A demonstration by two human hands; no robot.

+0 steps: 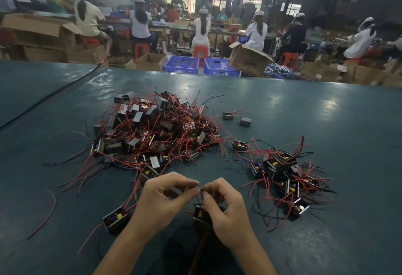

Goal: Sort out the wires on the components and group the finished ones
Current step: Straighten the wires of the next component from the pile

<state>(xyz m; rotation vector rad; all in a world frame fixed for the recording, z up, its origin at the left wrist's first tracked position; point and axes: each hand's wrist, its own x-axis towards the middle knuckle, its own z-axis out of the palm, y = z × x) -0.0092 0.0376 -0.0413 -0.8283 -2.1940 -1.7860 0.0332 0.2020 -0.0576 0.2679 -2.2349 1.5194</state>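
A small black component with a yellow part sits at the table's near edge between my hands. My left hand and my right hand meet fingertip to fingertip just above it, both pinching its thin dark wires. Red wires trail from it toward me. A big tangled pile of components with red and black wires lies behind my hands. A smaller group of components spreads to the right. One single component lies just left of my left wrist.
The green table carries two stray components behind the piles and a loose red wire at the left. A black cable crosses the far left. Beyond the table stand blue crates, cardboard boxes and seated workers.
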